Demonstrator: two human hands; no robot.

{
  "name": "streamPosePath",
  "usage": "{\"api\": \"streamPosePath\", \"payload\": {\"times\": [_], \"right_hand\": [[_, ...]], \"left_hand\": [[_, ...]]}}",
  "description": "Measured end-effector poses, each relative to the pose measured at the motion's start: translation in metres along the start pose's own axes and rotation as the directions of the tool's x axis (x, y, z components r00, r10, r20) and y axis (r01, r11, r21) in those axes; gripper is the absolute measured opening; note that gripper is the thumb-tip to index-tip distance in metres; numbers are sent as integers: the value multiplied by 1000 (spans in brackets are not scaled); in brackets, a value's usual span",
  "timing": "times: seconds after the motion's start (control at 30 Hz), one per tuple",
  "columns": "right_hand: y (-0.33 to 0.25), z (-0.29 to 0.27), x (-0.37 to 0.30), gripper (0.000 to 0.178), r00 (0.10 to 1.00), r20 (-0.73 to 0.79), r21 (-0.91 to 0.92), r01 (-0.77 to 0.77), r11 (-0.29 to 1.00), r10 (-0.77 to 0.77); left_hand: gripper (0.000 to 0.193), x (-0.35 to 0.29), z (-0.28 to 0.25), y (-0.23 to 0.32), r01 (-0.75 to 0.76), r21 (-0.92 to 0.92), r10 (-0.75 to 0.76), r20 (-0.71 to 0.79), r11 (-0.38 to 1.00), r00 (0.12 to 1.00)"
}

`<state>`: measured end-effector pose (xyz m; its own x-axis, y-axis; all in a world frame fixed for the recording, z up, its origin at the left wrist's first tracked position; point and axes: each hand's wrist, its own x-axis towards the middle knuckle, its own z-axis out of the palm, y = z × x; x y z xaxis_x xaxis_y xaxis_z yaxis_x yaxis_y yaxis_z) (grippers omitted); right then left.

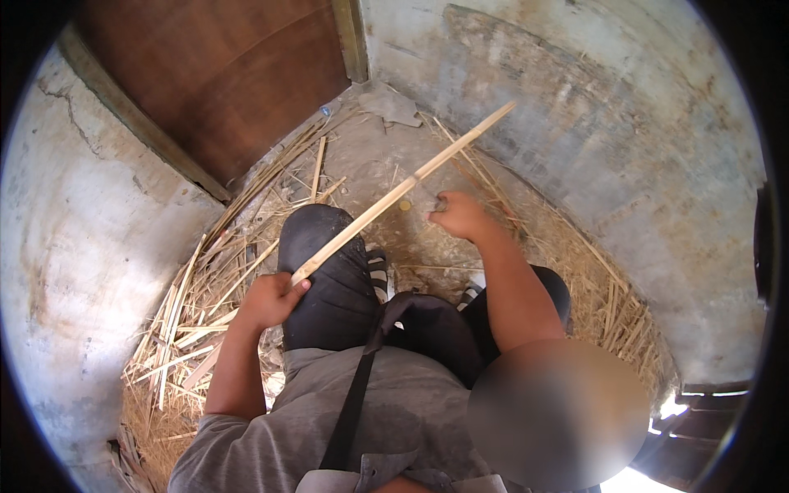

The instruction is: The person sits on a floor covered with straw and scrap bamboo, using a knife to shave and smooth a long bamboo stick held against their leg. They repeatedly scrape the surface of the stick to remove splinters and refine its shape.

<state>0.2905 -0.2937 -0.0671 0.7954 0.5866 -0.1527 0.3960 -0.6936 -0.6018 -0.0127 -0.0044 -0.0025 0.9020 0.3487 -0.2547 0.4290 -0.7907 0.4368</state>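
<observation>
My left hand (275,299) is closed round the lower end of a long, pale split-bamboo strip (374,215). The strip slants up over my left knee toward the right wall, its far end in the air. To the right of its middle is my right hand (459,215), with the fingers curled in. A small greyish bit shows at those fingertips, and a thin blurred dark line seems to run from there toward a dark mark on the strip. What the right hand grips is too blurred to name.
Bamboo strips and shavings (185,329) lie heaped along the left wall, with more shavings (616,320) at the right wall (592,148). A brown door (222,74) stands at the far left. A small yellowish round thing (404,205) lies on the floor between my knees.
</observation>
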Motion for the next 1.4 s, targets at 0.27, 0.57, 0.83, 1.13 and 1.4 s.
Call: {"api": "streamPosePath", "payload": {"times": [0.27,0.57,0.83,1.13,1.4], "right_hand": [[-64,29,-19,47,907,319,-114,324,939,-274],[9,11,6,67,999,34,-21,-38,999,39],[-17,23,-2,59,969,182,-70,180,981,-165],[-47,16,-13,55,937,262,-97,265,959,-233],[3,19,7,63,994,91,-51,60,997,-55]], "left_hand": [[60,0,-5,0,10,37,-11,23,999,1000],[60,0,-4,2,24,16,-24,24,1000,999],[60,-1,-6,4,43,26,-44,44,999,998],[61,0,-3,0,48,17,-49,41,999,998],[61,0,-5,3,32,36,-33,31,999,999]]}}
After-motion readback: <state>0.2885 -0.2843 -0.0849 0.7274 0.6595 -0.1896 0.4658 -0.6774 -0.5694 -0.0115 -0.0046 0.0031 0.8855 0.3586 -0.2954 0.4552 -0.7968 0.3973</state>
